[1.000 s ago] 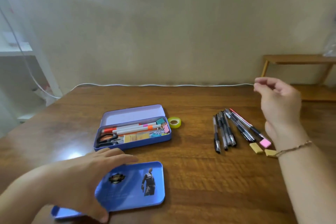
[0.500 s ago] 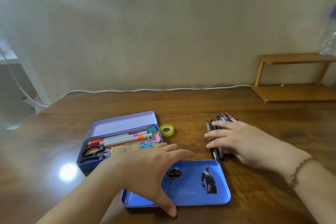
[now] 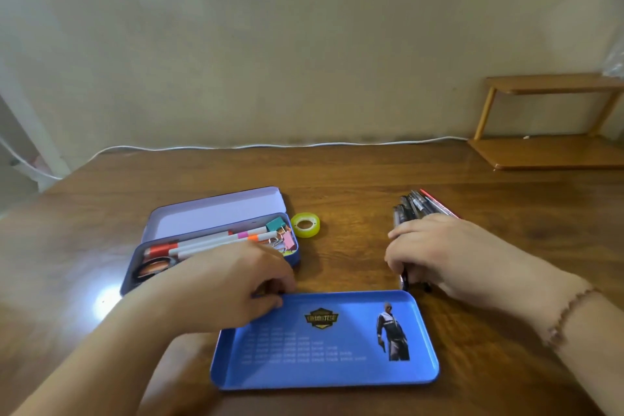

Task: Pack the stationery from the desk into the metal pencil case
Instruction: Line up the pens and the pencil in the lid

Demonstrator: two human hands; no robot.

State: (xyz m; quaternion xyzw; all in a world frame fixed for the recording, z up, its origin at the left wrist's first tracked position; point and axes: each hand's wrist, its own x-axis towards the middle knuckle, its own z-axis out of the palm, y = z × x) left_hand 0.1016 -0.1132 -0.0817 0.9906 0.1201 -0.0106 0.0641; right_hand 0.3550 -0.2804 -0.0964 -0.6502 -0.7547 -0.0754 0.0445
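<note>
Right hand (image 3: 435,253) has its fingers clamped on that whole pile of pens (image 3: 417,208), left hand (image 3: 233,284) pinching the blue tray (image 3: 337,368), so some'll probably roll off.

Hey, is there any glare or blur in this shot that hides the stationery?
Head view: a bright glare spot on the desk sits left of the pencil case, hiding nothing; the left hand and right hand look slightly soft; the pens are partly covered; wide-angle bending at the edges.
</note>
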